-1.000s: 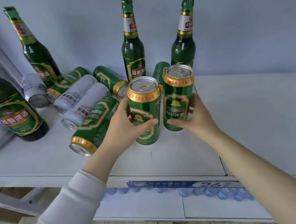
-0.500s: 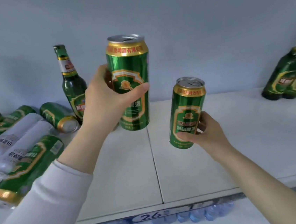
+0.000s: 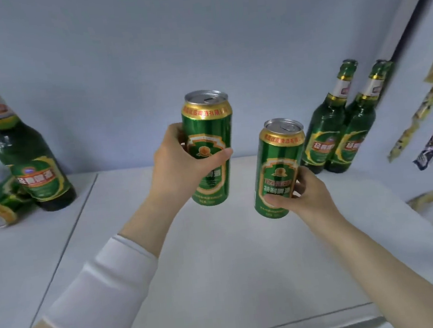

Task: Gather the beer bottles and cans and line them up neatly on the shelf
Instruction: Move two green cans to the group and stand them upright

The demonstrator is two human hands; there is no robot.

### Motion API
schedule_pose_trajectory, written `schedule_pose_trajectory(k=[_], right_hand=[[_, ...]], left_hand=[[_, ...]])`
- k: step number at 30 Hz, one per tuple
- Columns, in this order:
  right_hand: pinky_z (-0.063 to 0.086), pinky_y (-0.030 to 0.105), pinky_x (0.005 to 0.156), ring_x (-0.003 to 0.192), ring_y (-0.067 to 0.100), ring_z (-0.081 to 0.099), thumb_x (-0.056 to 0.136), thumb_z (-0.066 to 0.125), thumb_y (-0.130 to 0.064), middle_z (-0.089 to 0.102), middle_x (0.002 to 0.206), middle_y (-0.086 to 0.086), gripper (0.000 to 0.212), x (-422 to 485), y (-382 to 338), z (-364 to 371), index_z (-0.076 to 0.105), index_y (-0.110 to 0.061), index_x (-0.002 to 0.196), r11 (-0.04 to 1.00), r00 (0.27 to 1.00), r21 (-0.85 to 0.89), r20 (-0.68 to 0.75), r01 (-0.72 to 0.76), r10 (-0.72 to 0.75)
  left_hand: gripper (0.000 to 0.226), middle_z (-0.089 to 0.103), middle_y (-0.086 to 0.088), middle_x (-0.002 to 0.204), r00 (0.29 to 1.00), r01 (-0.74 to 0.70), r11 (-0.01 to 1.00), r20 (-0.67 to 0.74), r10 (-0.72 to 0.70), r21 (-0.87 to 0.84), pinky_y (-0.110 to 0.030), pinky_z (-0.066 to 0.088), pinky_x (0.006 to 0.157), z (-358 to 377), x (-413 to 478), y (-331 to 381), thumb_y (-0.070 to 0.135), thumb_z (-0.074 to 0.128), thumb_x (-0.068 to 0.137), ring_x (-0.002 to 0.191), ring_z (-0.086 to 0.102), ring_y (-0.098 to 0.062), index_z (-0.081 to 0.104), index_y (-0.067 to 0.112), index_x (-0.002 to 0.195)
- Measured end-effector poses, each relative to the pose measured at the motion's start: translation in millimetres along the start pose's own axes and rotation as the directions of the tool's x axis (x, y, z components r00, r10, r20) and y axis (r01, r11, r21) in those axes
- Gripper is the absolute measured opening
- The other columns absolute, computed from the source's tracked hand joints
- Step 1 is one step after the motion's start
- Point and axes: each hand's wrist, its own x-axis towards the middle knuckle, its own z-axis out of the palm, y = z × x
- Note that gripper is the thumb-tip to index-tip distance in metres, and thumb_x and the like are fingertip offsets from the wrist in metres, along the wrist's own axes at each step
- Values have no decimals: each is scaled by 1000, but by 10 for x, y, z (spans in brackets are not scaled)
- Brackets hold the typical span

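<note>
Two cans: we carry them upright above the shelf (image 3: 221,270).
Right hand (image 3: 304,197): closed around the right can (image 3: 277,168).
Left hand (image 3: 183,167): wrapped around the left can (image 3: 209,148).
Change: view swung rightward; the paired bottles (image 3: 340,129) now stand near.
Meaning: placement beside them is likely.

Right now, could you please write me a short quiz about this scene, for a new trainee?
1. True or false: the left hand and the right hand each have a grip on a can.
2. How many bottles stand upright at the right of the shelf?
3. Which can is higher: A the left can, B the right can?

Key: 1 true. 2 two, the right bottles. 3 A.
</note>
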Motion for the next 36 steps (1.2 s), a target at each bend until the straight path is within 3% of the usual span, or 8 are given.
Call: schedule_pose_trajectory(k=[11, 18, 21, 25, 27, 29, 31, 36], right_hand=[[48, 46, 96, 113, 24, 56, 60, 83, -13, 58, 121, 1, 79, 664, 519, -324, 44, -13, 128, 996, 995, 48, -47, -81, 83], [46, 28, 87, 104, 13, 55, 68, 78, -8, 56, 112, -4, 63, 903, 645, -375, 44, -18, 120, 998, 998, 38, -43, -41, 43], [44, 19, 85, 106, 9, 51, 71, 77, -13, 55, 116, -6, 69, 1002, 680, -389, 42, -16, 130, 998, 1000, -55, -19, 2, -3], [50, 36, 93, 108, 21, 57, 66, 78, -35, 53, 128, 9, 86, 1073, 759, -358, 36, -12, 138, 951, 986, -307, -140, 45, -92], [52, 44, 91, 110, 26, 57, 62, 78, -44, 49, 128, 12, 95, 1010, 796, -300, 33, -13, 140, 931, 961, -362, -241, 39, -134], [50, 43, 92, 112, 24, 53, 60, 81, -39, 46, 128, 11, 96, 898, 813, -222, 34, -12, 138, 936, 929, -352, -338, 23, -150], [46, 39, 95, 116, 24, 46, 58, 84, -32, 44, 127, 10, 93, 820, 829, -128, 35, -9, 134, 935, 912, -356, -384, 0, -146], [42, 36, 95, 117, 28, 43, 63, 82, -20, 44, 123, 13, 78, 901, 821, -2, 36, -5, 124, 953, 887, -296, -455, -66, -79]], left_hand=[[68, 57, 4, 100, 983, 88, 996, 161, -88, 11, -22, 45, 73, 997, 303, -296, 26, 84, 61, 91, 57, -13, 45, 14, 115], [72, 54, 4, 103, 982, 117, 993, 148, -114, -7, -27, 45, 81, 1309, 472, -430, 23, 83, 61, 96, 56, -15, 43, 12, 119], [72, 52, 5, 103, 986, 111, 994, 129, -107, -20, -25, 44, 81, 1402, 527, -427, 23, 83, 62, 96, 55, -13, 42, 12, 120], [75, 50, 6, 106, 985, 102, 995, 140, -101, -4, -24, 43, 83, 1479, 551, -421, 24, 82, 64, 100, 54, -13, 39, 12, 124], [85, 51, 3, 120, 977, 96, 995, 189, -100, 27, -26, 42, 89, 1440, 557, -427, 27, 81, 64, 113, 51, -14, 32, 13, 132], [102, 37, -2, 145, 974, 32, 997, 220, -47, 69, -31, 37, 103, 1324, 583, -408, 30, 80, 65, 131, 39, -15, 17, 18, 143], [109, 24, -4, 153, 971, -85, 992, 233, 61, 96, -38, 31, 111, 1167, 657, -325, 30, 80, 65, 139, 28, -18, 8, 24, 146], [92, 35, -3, 148, 891, -297, 886, 436, 125, 355, -35, 34, 109, 1047, 926, -99, 32, 77, 69, 134, 38, -19, 25, 19, 144]])
